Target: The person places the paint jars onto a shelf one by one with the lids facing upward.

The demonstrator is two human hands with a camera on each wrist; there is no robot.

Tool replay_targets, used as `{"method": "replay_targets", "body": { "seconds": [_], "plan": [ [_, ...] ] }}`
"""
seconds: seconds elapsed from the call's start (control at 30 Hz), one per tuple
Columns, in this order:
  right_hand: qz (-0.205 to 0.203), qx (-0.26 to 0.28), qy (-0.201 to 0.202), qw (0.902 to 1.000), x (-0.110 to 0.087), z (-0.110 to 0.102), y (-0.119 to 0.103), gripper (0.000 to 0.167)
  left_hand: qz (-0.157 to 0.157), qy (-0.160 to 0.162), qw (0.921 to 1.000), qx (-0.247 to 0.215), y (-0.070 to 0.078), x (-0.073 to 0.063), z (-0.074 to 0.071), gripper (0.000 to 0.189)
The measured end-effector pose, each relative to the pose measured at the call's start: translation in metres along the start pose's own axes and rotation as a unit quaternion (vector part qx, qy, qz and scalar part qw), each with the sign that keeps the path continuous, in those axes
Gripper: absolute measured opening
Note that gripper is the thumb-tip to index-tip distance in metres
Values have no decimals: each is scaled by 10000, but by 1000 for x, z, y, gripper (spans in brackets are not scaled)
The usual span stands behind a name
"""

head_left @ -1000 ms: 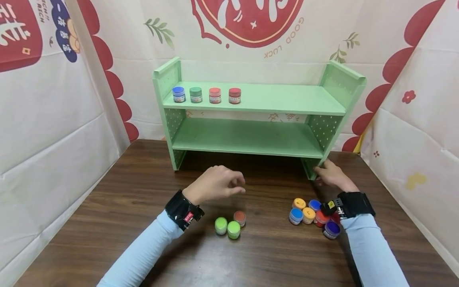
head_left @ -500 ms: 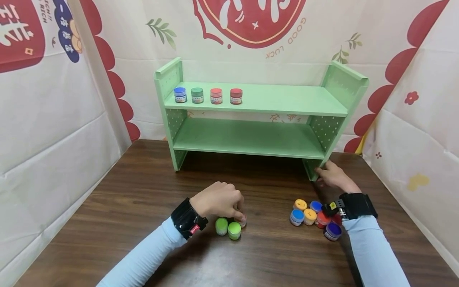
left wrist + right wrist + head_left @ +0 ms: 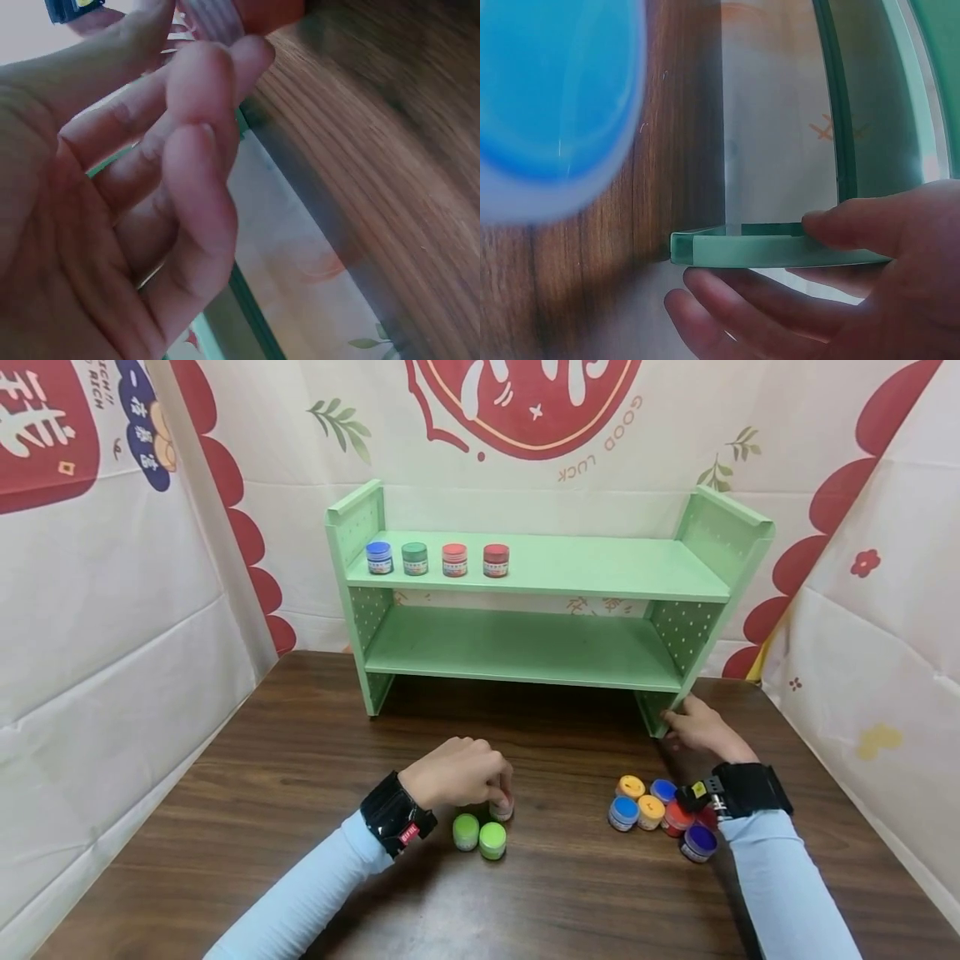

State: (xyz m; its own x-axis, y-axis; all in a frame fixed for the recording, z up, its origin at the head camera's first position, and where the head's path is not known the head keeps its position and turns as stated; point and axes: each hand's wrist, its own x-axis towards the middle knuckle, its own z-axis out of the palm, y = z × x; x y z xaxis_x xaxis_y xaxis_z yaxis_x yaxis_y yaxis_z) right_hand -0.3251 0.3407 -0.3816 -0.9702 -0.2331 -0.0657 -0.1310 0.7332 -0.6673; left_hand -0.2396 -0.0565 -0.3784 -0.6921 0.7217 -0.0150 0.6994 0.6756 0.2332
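With thumb and fingertips my left hand (image 3: 459, 774) pinches a small paint jar with a reddish-brown lid (image 3: 502, 812), mostly hidden by the fingers in the head view. Its translucent side and reddish end (image 3: 225, 16) show at the top of the left wrist view. Two jars with lime-green lids (image 3: 492, 841) stand just in front of that hand. My right hand (image 3: 702, 729) grips the lower right side panel of a green two-tier shelf (image 3: 517, 647). In the right wrist view, the thumb lies on one side of the panel edge (image 3: 772, 251) and the fingers on the other.
Four-sided cloth walls aside, several jars with blue, yellow, red and purple lids (image 3: 651, 812) cluster by the right forearm. On the upper tier, at left, several jars (image 3: 454, 560) stand in a row. Printed cloth (image 3: 525, 510) hangs behind the shelf on the brown table (image 3: 300, 760).
My left hand has come down and forward onto the reddish-brown-lidded jar, now pinches it, and has shifted it slightly away from the lime-green ones. My right hand stays on the shelf panel.
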Motion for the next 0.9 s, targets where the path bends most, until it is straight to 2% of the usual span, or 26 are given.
{"method": "replay_targets", "body": {
  "seconds": [0.2,0.33,0.47,0.57,0.73,0.9],
  "plan": [
    [-46,75,47,10000,-2,1,1,40,-64,250,9995,154,-11,2,1,6],
    [-49,128,80,9999,-4,2,-1,41,-123,299,9992,243,-12,1,0,11],
    [-59,83,52,9999,-2,2,-2,40,-101,285,9992,248,-13,0,-1,25],
    [-83,47,48,9999,-1,1,-3,38,-44,374,9988,316,-13,1,1,23],
    [-64,-7,63,10000,0,-1,-4,37,-53,736,9940,809,-16,3,5,10],
    [-32,-14,56,10000,0,0,-3,38,-106,999,9872,1239,-19,4,8,15]
  ]
}}
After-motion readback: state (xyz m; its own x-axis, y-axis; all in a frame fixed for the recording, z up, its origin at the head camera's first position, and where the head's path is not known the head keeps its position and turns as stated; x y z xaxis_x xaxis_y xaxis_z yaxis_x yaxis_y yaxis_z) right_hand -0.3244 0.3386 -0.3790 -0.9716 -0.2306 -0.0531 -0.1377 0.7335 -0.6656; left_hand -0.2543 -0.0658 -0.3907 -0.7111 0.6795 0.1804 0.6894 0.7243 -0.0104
